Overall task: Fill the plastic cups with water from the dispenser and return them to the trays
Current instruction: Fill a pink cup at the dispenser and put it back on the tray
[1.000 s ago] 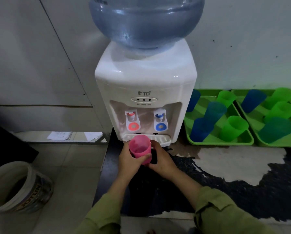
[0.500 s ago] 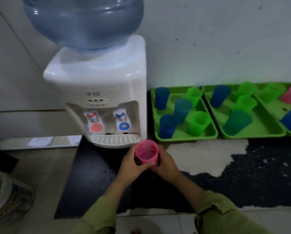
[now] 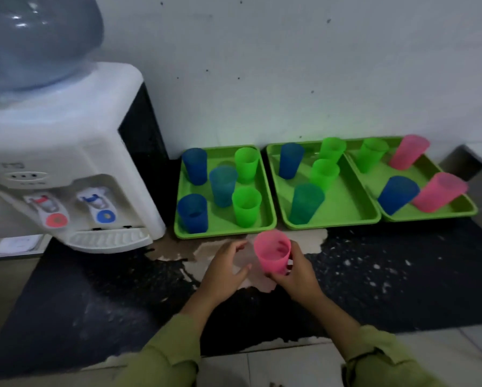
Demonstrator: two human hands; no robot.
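Note:
A pink plastic cup [image 3: 272, 252] stands upright in my right hand [image 3: 295, 277], whose fingers curl round its lower part, just in front of the left green tray [image 3: 223, 231]. My left hand [image 3: 224, 270] hovers beside the cup with fingers relaxed, apart from it. The white water dispenser [image 3: 66, 163] with its blue bottle stands at the left, red and blue taps above a drip grille [image 3: 108, 238]. A middle green tray [image 3: 343, 202] and a right green tray [image 3: 443, 208] line the wall, holding blue, green, teal and pink cups.
The dark worn countertop [image 3: 401, 275] has a bare pale patch [image 3: 206, 252] under my hands. A white wall runs behind the trays. The counter's front edge meets pale floor tiles [image 3: 276, 364] below. A counter corner shows at the far right [image 3: 468, 163].
The pink cup has moved right, away from the dispenser toward the trays. My left hand has let go of it; only my right hand holds it now. The view swung right.

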